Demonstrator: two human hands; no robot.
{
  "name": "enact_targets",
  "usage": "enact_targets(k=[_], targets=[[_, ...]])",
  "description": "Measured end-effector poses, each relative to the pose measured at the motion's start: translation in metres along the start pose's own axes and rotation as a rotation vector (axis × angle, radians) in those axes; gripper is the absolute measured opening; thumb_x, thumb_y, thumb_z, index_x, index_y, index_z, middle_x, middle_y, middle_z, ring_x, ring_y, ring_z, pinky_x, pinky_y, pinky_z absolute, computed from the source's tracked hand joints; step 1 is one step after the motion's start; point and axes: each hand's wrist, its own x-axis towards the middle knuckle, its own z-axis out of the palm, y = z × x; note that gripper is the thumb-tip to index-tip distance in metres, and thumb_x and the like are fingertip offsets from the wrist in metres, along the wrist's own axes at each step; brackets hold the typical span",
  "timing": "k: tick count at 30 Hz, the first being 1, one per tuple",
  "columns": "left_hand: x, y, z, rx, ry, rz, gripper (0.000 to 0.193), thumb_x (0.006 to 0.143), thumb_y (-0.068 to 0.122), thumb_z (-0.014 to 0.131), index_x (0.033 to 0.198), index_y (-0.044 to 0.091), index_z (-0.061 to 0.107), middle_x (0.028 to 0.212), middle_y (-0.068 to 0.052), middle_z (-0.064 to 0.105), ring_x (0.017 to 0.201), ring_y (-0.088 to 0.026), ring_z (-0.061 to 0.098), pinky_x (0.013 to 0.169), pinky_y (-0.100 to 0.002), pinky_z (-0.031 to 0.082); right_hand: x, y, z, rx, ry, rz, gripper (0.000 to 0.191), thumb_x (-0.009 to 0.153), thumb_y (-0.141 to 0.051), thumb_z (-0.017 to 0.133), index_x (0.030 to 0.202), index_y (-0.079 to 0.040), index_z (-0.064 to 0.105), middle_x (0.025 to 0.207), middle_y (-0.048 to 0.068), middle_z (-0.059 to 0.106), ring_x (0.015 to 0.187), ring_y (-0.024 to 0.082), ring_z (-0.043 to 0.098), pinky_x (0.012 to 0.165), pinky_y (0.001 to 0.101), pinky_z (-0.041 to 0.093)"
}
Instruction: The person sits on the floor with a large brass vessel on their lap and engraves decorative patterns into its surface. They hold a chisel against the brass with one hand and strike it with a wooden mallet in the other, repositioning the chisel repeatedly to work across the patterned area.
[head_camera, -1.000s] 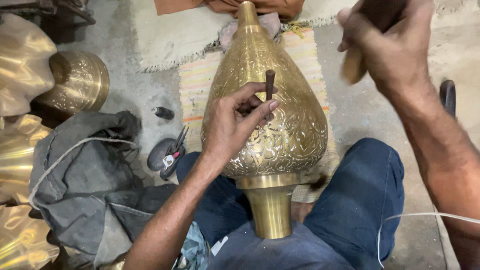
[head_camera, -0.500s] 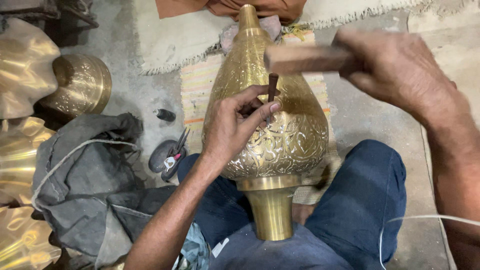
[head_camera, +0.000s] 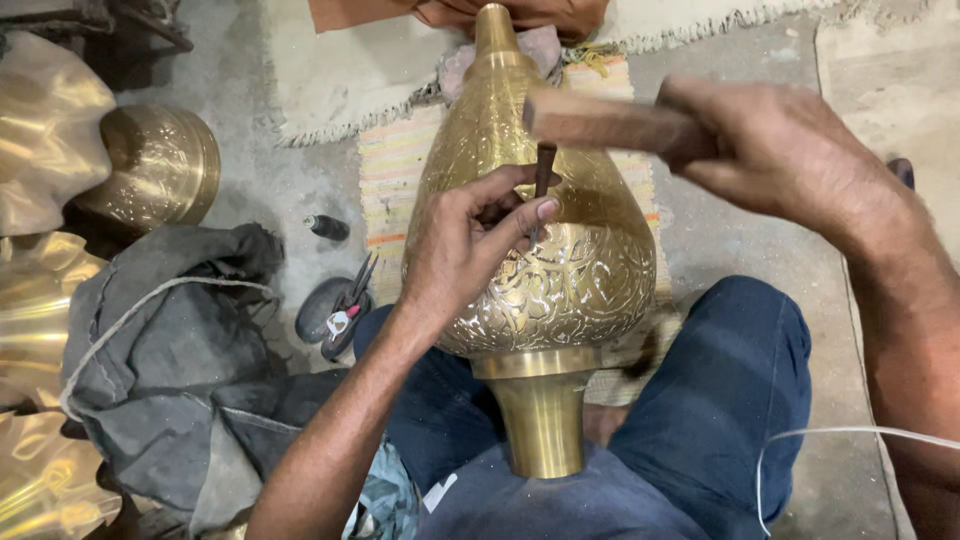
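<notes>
1. Large teardrop-shaped engraved brass vessel (head_camera: 540, 260) lies across the person's lap, neck toward the body.
2. Left hand (head_camera: 465, 245) pinches a thin dark metal punch (head_camera: 543, 170) upright against the vessel's shoulder.
3. Right hand (head_camera: 790, 155) clenches a wooden mallet (head_camera: 600, 120); raised a second ago, its head now sits just over the punch, so a blow is landing.
4. Left of the vessel: grey cloth (head_camera: 180, 370), small pliers (head_camera: 350, 300).

A: Left side?
B: Grey cloth (head_camera: 170, 370) bunched on the floor (head_camera: 300, 200), white cord (head_camera: 140, 310) looped over it. Fluted brass pieces (head_camera: 40, 130) along the left edge, round brass bowl (head_camera: 165, 165) far left.
A: Middle?
B: Pliers (head_camera: 350, 300) on a dark flat stone (head_camera: 320, 312), small black cylinder (head_camera: 327, 228) just beyond. Striped mat (head_camera: 395, 175), fringed rug (head_camera: 330, 70) far.
</notes>
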Motion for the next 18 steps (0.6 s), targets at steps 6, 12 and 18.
enact_targets(k=[6, 12, 18], targets=[[0.0, 0.001, 0.0, -0.015, -0.014, 0.005, 0.04, 0.097, 0.032, 0.071, 0.128, 0.008, 0.072, 0.077, -0.003, 0.078, 0.065, -0.008, 0.073, 0.059, -0.024, 0.058, -0.002, -0.002, 0.001, -0.082, -0.051, 0.024, 0.03, 0.089, -0.014, 0.079, 0.116, -0.008, 0.065, 0.082, 0.016, 0.074, 0.079, 0.03, 0.073, 0.069, 0.0476, 0.056], [0.0, 0.0, -0.001, -0.049, -0.024, -0.018, 0.04, 0.096, 0.034, 0.071, 0.127, 0.008, 0.072, 0.078, -0.004, 0.079, 0.066, -0.008, 0.073, 0.06, -0.024, 0.059, -0.006, 0.001, 0.005, -0.073, 0.013, -0.013, 0.034, 0.088, -0.014, 0.079, 0.117, -0.006, 0.063, 0.086, 0.018, 0.073, 0.088, 0.037, 0.072, 0.073, 0.0498, 0.055], [0.001, -0.003, -0.001, -0.012, -0.022, -0.001, 0.04, 0.096, 0.033, 0.072, 0.127, 0.007, 0.072, 0.078, -0.004, 0.079, 0.066, -0.009, 0.076, 0.06, -0.026, 0.061, -0.011, -0.007, 0.004, -0.035, 0.018, 0.011, 0.031, 0.089, -0.01, 0.079, 0.112, -0.004, 0.059, 0.09, 0.02, 0.073, 0.093, 0.038, 0.072, 0.074, 0.0503, 0.056]])
